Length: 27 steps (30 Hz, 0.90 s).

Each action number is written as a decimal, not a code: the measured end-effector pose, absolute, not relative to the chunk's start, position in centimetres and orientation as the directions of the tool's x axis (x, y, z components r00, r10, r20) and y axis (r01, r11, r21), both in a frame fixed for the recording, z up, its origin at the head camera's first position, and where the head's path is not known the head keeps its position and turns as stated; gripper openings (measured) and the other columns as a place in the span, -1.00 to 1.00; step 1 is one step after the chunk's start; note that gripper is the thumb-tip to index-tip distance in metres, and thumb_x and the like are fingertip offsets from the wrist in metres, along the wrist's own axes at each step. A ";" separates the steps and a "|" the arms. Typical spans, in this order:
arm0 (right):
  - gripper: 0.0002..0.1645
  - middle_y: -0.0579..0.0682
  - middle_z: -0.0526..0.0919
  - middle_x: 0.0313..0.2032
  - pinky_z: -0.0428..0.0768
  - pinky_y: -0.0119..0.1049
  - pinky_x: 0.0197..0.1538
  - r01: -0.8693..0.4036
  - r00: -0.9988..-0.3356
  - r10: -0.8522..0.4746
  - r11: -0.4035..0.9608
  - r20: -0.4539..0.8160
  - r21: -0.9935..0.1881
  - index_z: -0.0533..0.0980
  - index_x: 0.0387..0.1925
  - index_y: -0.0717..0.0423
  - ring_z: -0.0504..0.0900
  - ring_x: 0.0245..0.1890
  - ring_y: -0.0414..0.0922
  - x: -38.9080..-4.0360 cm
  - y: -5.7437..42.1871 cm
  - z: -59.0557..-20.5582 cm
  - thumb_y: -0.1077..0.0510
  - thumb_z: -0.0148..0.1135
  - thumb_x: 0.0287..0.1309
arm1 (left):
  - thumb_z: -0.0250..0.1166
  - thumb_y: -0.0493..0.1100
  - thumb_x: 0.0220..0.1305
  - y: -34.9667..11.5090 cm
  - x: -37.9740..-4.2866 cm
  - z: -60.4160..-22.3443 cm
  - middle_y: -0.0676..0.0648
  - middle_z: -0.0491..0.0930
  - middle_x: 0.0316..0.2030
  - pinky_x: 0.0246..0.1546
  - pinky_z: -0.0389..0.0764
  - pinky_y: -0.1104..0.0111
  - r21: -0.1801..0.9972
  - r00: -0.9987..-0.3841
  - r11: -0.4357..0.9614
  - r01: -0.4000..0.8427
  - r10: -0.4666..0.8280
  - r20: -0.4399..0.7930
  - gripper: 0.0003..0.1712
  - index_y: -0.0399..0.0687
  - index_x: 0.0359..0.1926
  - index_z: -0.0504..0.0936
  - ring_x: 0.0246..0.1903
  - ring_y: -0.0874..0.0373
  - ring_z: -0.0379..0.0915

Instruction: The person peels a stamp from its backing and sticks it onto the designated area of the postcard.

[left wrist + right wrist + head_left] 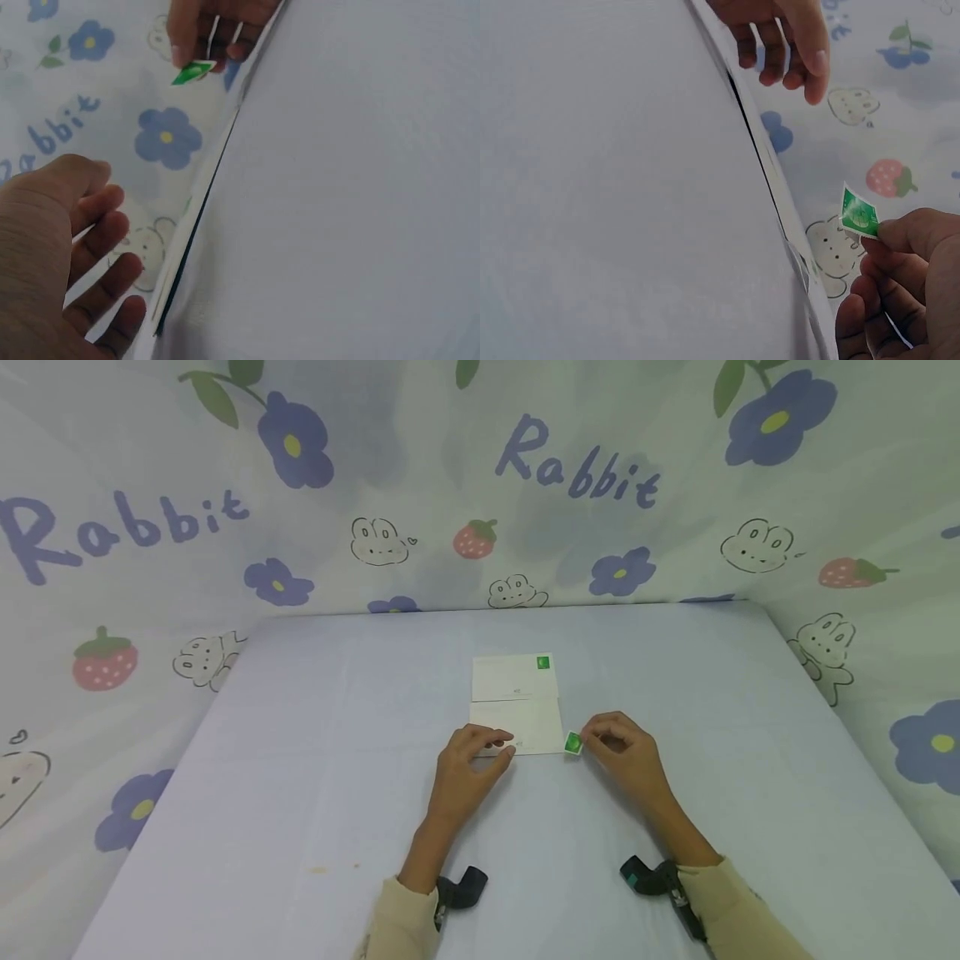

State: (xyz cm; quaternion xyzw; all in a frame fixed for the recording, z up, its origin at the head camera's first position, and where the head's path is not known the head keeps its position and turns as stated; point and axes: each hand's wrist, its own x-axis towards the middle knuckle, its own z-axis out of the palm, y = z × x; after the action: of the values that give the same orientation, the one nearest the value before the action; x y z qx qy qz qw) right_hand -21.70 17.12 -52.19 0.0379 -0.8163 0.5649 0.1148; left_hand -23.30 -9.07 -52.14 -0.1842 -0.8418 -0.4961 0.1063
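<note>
Between thumb and forefinger, my right hand (630, 758) pinches a small green stamp (573, 743) with a white border. In the right wrist view the stamp (859, 215) is tilted up, green face showing. My left hand (459, 777) hovers at the lower left corner of the near white envelope (536, 722), fingers loosely bent and holding nothing; it hides that corner. A far white envelope (502, 672) lies directly behind the near one, their edges meeting. It bears a similar green stamp (543, 662) in its upper right corner.
A white cloth covers the table (360, 693), with small yellowish marks (318, 870) at the near left. Behind and at both sides hangs a curtain (420, 460) printed with rabbits, flowers and strawberries. Black wrist mounts (463, 888) sit on both forearms.
</note>
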 end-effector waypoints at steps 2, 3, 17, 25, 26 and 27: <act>-0.94 -0.04 0.63 -0.10 0.53 -0.52 -0.03 -0.187 -0.972 0.067 0.367 0.226 -0.911 0.70 -0.30 0.14 0.56 -0.03 -0.18 -21.6 16.8 -52.0 0.20 0.39 0.25 | 0.42 -0.08 0.29 -9.0 -23.2 -51.9 0.11 0.59 -0.17 -0.09 0.56 0.23 0.792 -0.905 0.439 0.424 0.209 0.370 -0.81 0.09 -0.08 0.76 -0.09 0.26 0.46; -0.94 -0.03 0.63 -0.09 0.52 -0.52 0.00 -0.183 -0.972 0.067 0.372 0.223 -0.910 0.69 -0.29 0.14 0.55 -0.01 -0.18 -21.5 16.7 -51.9 0.21 0.38 0.25 | 0.42 -0.09 0.29 -9.0 -23.2 -51.9 0.10 0.59 -0.17 -0.09 0.56 0.22 0.789 -0.901 0.436 0.433 0.211 0.378 -0.81 0.08 -0.08 0.76 -0.09 0.25 0.46; -0.94 0.17 0.61 -0.16 0.55 -0.48 -0.13 -0.320 -0.932 0.054 0.335 0.357 -0.886 0.66 -0.33 0.35 0.54 -0.25 -0.19 -19.3 14.0 -47.8 0.46 0.36 0.13 | 0.42 -0.10 0.29 -8.0 -22.7 -51.0 0.17 0.59 -0.18 -0.10 0.58 0.27 0.797 -0.888 0.392 0.460 0.233 0.397 -0.82 0.07 -0.10 0.76 -0.11 0.28 0.48; -0.94 0.15 0.61 -0.18 0.52 -0.45 -0.20 -0.352 -0.919 0.057 0.328 0.391 -0.876 0.66 -0.36 0.34 0.52 -0.28 -0.18 -19.1 13.5 -47.8 0.47 0.37 0.11 | 0.43 -0.12 0.28 -7.4 -22.0 -51.1 0.19 0.60 -0.20 -0.12 0.59 0.27 0.774 -0.866 0.391 0.499 0.265 0.424 -0.84 0.11 -0.11 0.76 -0.13 0.31 0.48; -0.93 0.15 0.62 -0.19 0.52 -0.44 -0.21 -0.358 -0.915 0.057 0.335 0.398 -0.871 0.66 -0.36 0.34 0.53 -0.29 -0.18 -19.0 13.6 -47.8 0.48 0.38 0.10 | 0.42 -0.12 0.28 -7.2 -21.9 -51.2 0.19 0.60 -0.20 -0.12 0.59 0.27 0.774 -0.862 0.384 0.504 0.275 0.425 -0.84 0.10 -0.11 0.76 -0.13 0.31 0.48; -0.91 0.15 0.62 -0.19 0.52 -0.45 -0.22 -0.369 -0.909 0.056 0.349 0.413 -0.861 0.66 -0.36 0.32 0.53 -0.30 -0.18 -18.9 13.7 -47.9 0.49 0.38 0.09 | 0.42 -0.12 0.29 -7.1 -21.8 -51.3 0.19 0.60 -0.20 -0.13 0.59 0.27 0.774 -0.859 0.378 0.508 0.284 0.426 -0.84 0.10 -0.11 0.75 -0.13 0.31 0.48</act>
State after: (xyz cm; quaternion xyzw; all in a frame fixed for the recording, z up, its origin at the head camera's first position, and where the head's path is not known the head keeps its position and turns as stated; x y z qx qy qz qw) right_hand -18.92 13.69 -47.87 0.0980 -0.7992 0.5620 0.1894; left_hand -21.80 -7.08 -51.29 -0.2408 -0.8225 -0.5030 0.1114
